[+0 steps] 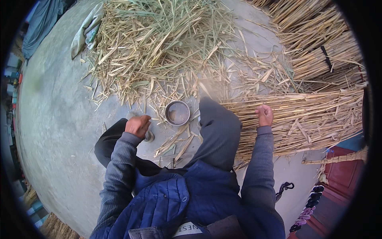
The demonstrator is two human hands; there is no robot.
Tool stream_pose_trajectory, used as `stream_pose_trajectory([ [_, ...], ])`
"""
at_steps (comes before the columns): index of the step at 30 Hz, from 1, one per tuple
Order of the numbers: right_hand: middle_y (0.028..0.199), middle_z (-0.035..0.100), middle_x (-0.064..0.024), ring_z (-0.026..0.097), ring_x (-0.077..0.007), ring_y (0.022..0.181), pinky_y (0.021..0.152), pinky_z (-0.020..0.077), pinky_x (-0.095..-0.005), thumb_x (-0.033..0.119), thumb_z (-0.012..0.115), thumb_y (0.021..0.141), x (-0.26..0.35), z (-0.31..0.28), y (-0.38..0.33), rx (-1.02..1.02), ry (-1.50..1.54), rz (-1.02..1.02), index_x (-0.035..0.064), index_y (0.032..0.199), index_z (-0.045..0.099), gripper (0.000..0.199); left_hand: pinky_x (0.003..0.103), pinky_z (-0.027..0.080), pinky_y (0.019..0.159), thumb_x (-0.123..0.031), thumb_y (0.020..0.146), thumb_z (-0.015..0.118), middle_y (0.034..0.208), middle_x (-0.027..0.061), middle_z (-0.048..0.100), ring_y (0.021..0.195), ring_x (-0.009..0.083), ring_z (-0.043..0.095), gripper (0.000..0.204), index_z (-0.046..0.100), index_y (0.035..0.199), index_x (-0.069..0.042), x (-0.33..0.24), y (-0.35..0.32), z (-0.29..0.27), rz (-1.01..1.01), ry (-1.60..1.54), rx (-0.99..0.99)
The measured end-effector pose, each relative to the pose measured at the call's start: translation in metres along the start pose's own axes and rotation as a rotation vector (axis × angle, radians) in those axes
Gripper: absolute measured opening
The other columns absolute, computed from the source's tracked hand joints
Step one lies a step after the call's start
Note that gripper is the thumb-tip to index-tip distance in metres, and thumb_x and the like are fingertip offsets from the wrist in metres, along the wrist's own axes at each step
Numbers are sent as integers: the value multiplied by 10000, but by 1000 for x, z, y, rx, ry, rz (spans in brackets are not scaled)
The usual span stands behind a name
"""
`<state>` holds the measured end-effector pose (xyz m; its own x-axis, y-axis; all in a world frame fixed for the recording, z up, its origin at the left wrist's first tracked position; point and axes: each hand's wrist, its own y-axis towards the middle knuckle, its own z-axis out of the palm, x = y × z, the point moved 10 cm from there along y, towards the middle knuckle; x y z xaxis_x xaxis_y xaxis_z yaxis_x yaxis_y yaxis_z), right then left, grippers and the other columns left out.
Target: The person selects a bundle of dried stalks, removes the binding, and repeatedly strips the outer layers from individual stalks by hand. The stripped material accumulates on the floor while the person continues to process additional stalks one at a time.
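My left hand [138, 126] is closed above my bent left knee, its fingers curled together; whatever may be between them is too small to make out. To its right a round metal bowl [178, 124] with something pale in its bottom stands on the concrete floor. My right hand [265, 115] is closed in a fist over a long bundle of dry reed stalks [306, 113] lying to the right of my knee. Whether it grips one of those stalks is hidden by the fingers. A pale, motion-blurred patch [211, 88] hangs just beyond my right knee.
A large heap of stripped leaves and straw [159, 47] covers the floor ahead. Tied reed bundles [318, 40] are stacked at the far right. A white sack [84, 34] lies at the heap's left. Slippers [308, 209] line a red door [340, 171] at the lower right.
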<state>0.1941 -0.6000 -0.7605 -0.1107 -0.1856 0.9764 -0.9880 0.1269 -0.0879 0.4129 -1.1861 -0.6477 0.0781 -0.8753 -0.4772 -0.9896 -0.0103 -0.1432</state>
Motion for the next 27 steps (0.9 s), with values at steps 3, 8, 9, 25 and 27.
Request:
stream_pose_trajectory([
  [3,931,676,-62,656,-122,749,591,518,-226,189,674,931,15,44,29,37,-12,140,35,1110,566,260,446,520,689,-273,895,604,852,140,687,807,361,656,181,651,964,-112,10,40,22,-13,-75,-57],
  [8,935,674,-74,660,-124,774,591,519,-221,186,667,935,-42,88,31,20,105,316,8,1125,556,282,454,506,663,-321,847,660,799,129,675,777,348,655,210,646,878,-114,55,81,127,-135,-40,188],
  [9,943,676,-77,661,-125,776,587,518,-220,192,667,936,-57,97,25,23,128,338,9,1129,555,288,460,505,663,-319,843,663,785,134,668,781,350,655,212,635,882,-113,59,84,146,-124,-51,191],
  [25,994,684,-93,643,-125,791,612,519,-229,197,642,963,-92,106,-16,-50,124,528,32,1158,575,264,381,498,635,-173,871,530,890,115,617,738,253,655,172,615,968,-60,61,127,319,143,337,70],
  [27,1007,691,-91,654,-123,797,620,530,-232,189,647,959,-88,107,-18,-61,87,540,38,1172,574,271,400,501,649,-186,882,517,975,117,638,816,245,654,329,595,1156,-21,63,127,335,180,399,89],
])
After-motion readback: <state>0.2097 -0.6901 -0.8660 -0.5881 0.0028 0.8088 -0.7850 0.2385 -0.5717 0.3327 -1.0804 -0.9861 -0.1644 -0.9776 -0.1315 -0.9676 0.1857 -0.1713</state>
